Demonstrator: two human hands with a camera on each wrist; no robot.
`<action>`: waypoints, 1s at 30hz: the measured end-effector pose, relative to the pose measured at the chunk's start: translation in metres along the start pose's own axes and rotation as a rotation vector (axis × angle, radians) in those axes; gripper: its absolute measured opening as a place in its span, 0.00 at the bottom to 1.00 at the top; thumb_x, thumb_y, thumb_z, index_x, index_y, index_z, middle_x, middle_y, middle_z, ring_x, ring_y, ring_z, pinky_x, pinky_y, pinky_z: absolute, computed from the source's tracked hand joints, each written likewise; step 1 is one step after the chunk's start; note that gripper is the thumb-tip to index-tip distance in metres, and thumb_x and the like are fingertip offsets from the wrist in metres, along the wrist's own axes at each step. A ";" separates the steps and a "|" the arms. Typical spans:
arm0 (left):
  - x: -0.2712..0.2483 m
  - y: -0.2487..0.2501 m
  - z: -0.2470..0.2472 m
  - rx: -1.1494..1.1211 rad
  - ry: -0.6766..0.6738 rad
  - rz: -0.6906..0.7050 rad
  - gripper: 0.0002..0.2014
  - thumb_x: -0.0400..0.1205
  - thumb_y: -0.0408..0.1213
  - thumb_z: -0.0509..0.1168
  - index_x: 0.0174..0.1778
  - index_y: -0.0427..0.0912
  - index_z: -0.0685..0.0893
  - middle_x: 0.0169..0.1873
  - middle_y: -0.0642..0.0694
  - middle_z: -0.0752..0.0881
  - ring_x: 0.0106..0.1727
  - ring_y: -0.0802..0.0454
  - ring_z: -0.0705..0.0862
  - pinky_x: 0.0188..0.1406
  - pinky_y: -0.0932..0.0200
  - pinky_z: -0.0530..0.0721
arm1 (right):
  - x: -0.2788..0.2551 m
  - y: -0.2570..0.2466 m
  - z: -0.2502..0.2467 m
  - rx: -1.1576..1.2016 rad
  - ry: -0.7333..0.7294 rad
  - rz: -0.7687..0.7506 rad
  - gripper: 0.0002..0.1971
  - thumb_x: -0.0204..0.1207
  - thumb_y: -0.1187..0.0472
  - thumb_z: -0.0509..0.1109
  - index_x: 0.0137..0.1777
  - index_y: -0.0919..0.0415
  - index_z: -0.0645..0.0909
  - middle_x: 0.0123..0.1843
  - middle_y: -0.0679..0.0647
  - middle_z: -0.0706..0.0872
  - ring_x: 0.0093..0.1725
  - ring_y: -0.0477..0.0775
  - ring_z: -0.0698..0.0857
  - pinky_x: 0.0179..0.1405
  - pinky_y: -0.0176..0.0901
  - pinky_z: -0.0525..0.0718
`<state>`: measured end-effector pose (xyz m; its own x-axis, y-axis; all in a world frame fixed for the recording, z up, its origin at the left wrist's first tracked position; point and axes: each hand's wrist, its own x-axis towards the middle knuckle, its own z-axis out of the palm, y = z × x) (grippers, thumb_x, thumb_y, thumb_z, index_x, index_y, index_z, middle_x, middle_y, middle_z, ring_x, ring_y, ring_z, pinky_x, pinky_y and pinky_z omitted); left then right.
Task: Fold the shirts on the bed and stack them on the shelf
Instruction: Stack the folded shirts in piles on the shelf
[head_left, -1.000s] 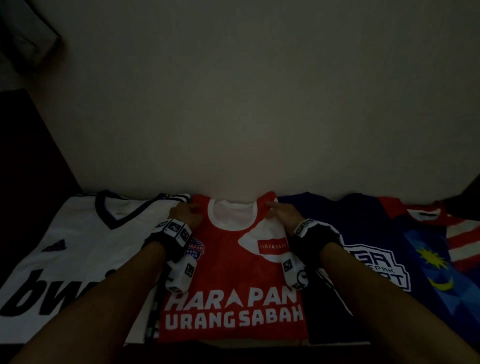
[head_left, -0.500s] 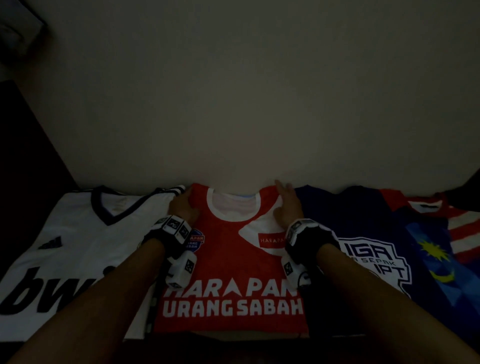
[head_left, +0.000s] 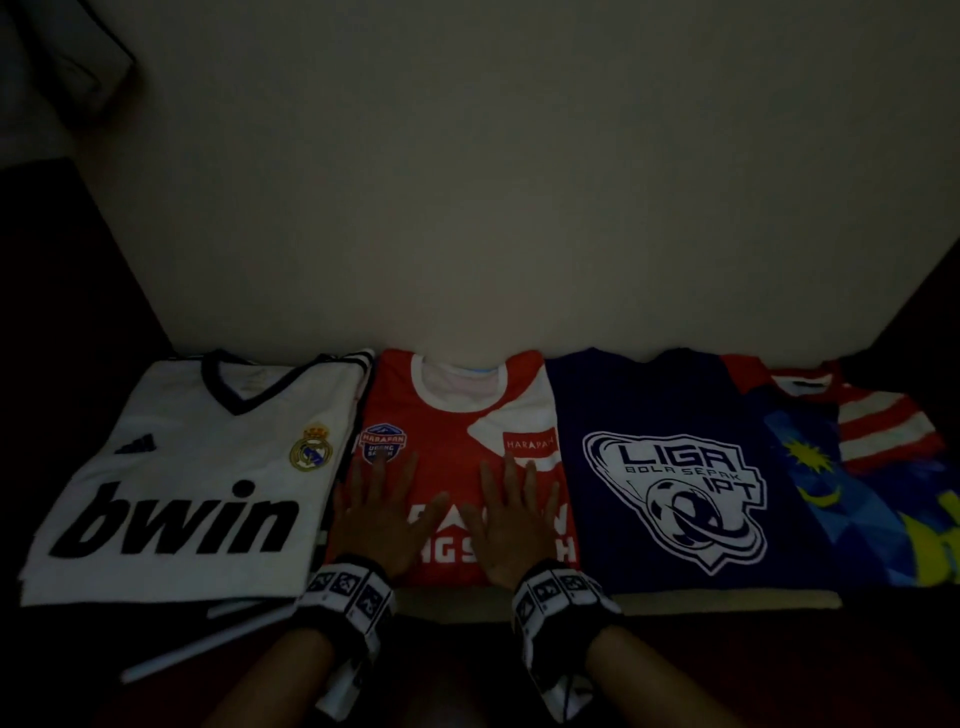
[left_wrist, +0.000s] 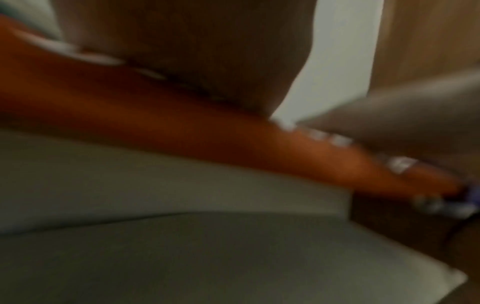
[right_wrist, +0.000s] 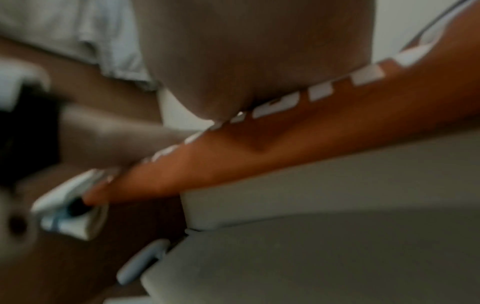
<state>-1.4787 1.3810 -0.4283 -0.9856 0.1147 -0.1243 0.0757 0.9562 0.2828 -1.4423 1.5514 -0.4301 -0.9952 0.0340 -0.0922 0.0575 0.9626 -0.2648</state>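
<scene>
On a dim shelf against a pale wall (head_left: 493, 182), a person's left hand (head_left: 376, 519) and right hand (head_left: 511, 525) lie flat and side by side on the folded red shirt (head_left: 457, 415), fingers straight and spread, gripping nothing; the palms press on the lower half of the chest lettering, apparently to smooth the fold and settle the shirt squarely in its slot; both wrist views are blurred, showing only orange-red cloth (left_wrist: 182, 127) beneath a hand and the pale front edge of the shelf (right_wrist: 337, 181); black-and-white marker bands (head_left: 348, 592) sit on each wrist; the red shirt lies collar toward the wall, between a folded white shirt (head_left: 197, 467) touching its left edge and a folded navy shirt (head_left: 670, 467) touching its right; further right, a blue shirt with red and white stripes (head_left: 852, 467) overlaps the navy one; all four rest face up in a row, logos showing, likely so that each can be told apart at a glance; the bed is out of view, so whether more shirts remain cannot be told.
</scene>
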 end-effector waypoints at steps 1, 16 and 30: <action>0.001 -0.004 0.001 0.000 0.010 -0.005 0.42 0.74 0.78 0.35 0.82 0.66 0.35 0.85 0.49 0.35 0.85 0.43 0.36 0.83 0.39 0.40 | -0.001 -0.002 -0.001 0.006 -0.016 -0.007 0.58 0.52 0.27 0.07 0.85 0.46 0.35 0.86 0.53 0.32 0.84 0.62 0.31 0.74 0.63 0.21; -0.030 -0.019 -0.038 -0.310 0.376 0.164 0.26 0.81 0.46 0.53 0.71 0.37 0.80 0.69 0.37 0.81 0.71 0.40 0.78 0.72 0.52 0.72 | -0.036 -0.018 -0.009 0.108 0.246 -0.094 0.34 0.82 0.43 0.40 0.85 0.59 0.56 0.87 0.62 0.51 0.86 0.61 0.46 0.81 0.57 0.33; -0.067 -0.232 -0.105 -0.308 0.417 -0.643 0.16 0.80 0.40 0.65 0.61 0.37 0.84 0.63 0.34 0.80 0.59 0.34 0.82 0.51 0.48 0.84 | -0.019 -0.175 0.033 0.299 -0.048 -0.525 0.23 0.72 0.57 0.78 0.64 0.60 0.76 0.63 0.51 0.69 0.59 0.51 0.74 0.50 0.35 0.70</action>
<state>-1.4463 1.1229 -0.3856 -0.8021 -0.5972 -0.0043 -0.5073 0.6776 0.5325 -1.4307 1.3731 -0.4133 -0.8921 -0.4441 0.0830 -0.4139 0.7297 -0.5443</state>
